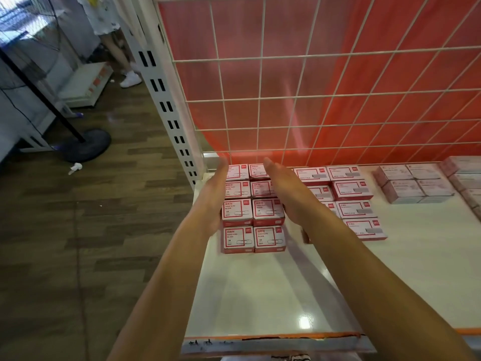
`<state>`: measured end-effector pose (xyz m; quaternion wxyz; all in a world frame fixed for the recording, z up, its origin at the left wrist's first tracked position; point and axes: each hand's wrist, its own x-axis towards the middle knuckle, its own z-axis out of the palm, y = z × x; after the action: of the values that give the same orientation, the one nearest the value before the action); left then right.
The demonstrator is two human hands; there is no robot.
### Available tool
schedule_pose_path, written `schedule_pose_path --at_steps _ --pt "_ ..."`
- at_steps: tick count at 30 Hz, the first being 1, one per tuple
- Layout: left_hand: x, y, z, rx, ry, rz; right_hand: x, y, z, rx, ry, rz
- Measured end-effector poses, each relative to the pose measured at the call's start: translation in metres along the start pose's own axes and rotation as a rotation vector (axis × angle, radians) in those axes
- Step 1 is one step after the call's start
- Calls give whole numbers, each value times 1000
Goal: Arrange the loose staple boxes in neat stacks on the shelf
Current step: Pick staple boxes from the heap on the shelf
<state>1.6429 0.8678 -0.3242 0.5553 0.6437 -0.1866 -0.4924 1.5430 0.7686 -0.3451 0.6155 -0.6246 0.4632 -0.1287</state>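
Several small red-and-white boxes (251, 208) stand in two tight columns at the back left of the white shelf (260, 295). My left hand (212, 196) lies flat against the left side of this block, fingers straight and pointing to the back. My right hand (286, 191) presses flat against the block's right side, partly covering the right column. To the right, a second group of red-and-white boxes (351, 190) lies in rows. Further right sits a pale pink group of boxes (412, 183).
A white wire grid with a red panel (312, 87) backs the shelf. A slotted white upright (166, 105) stands at the shelf's left end. On the wooden floor to the left are a fan base (86, 144) and a person's legs (125, 61). More pink boxes (466, 175) sit at the far right.
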Motion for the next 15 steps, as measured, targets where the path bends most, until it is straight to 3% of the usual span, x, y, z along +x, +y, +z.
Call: schedule_pose_path --at_steps 15 --pt "-7 -2 2 98 24 70 -18 -11 -7 -37 -18 -2"
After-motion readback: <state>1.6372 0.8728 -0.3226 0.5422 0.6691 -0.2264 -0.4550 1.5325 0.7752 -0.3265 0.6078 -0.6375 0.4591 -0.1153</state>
